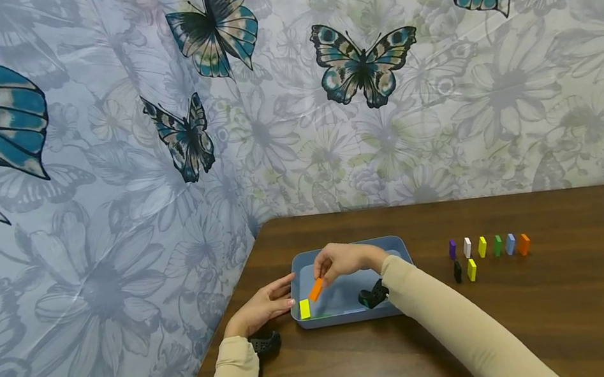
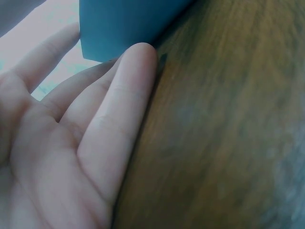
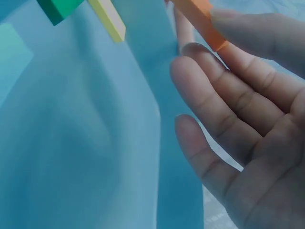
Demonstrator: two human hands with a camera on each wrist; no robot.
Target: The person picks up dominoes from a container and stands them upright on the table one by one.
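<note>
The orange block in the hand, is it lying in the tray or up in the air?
Up in the air. The right hand pinches the orange block, tilted, above the blue tray.

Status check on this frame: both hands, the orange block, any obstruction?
Right hand pinches orange block above blue tray. Left hand open, fingers on the tray's left wall. Yellow block in the tray below; nothing blocking.

A home corner: butterfly-print curtain (image 1: 322, 82) hung behind a brown wooden table (image 1: 530, 324).
</note>
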